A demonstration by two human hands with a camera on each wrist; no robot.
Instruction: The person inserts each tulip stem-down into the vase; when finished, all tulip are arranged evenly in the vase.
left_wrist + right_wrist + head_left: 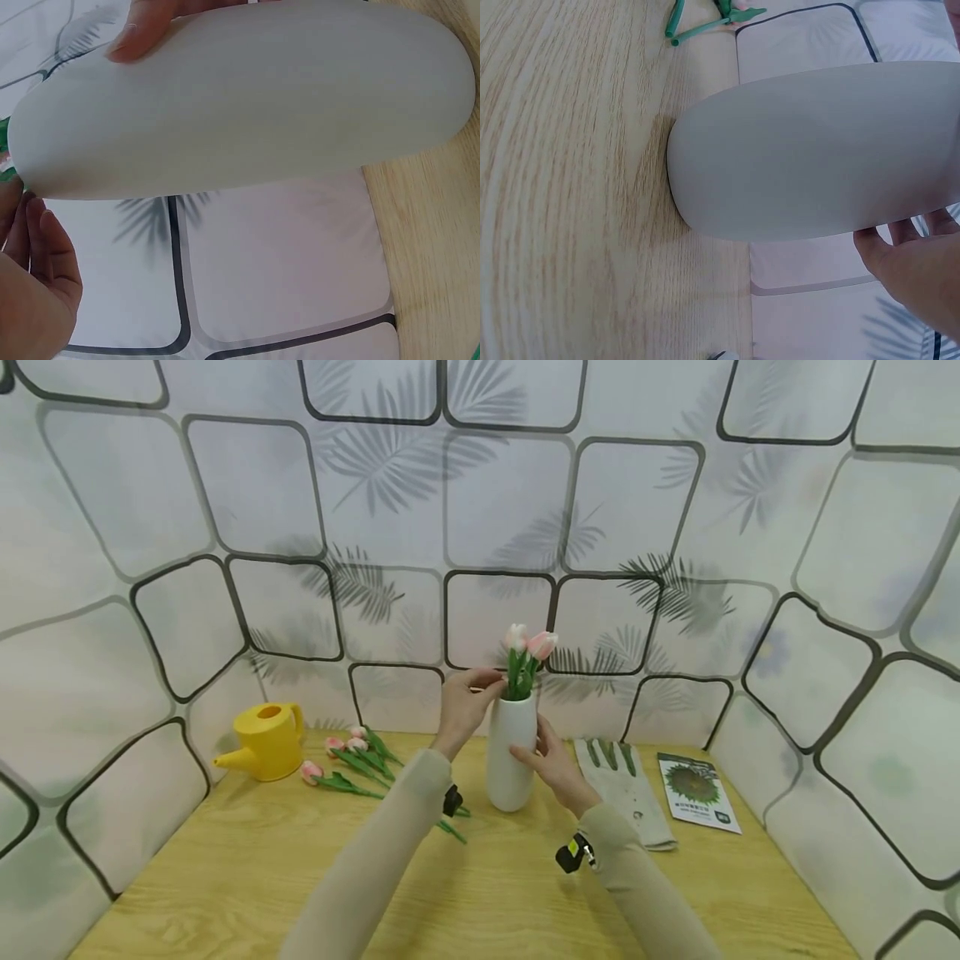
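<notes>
A tall white vase stands upright on the wooden table, with pink and white tulips rising from its mouth. My left hand is at the vase's rim, its thumb and fingertips pinching at the green of a tulip there. The exact hold is partly hidden in the left wrist view, where this hand shows at the rim's edge. Lower down, my right hand grips the vase's side, thumb in front and fingers round the back. In the right wrist view its fingers touch the vase wall.
Several loose pink tulips lie left of the vase, stems toward it. A yellow watering can stands at the back left. To the right are pale gloves and a sunflower seed packet. A patterned backdrop encloses the table.
</notes>
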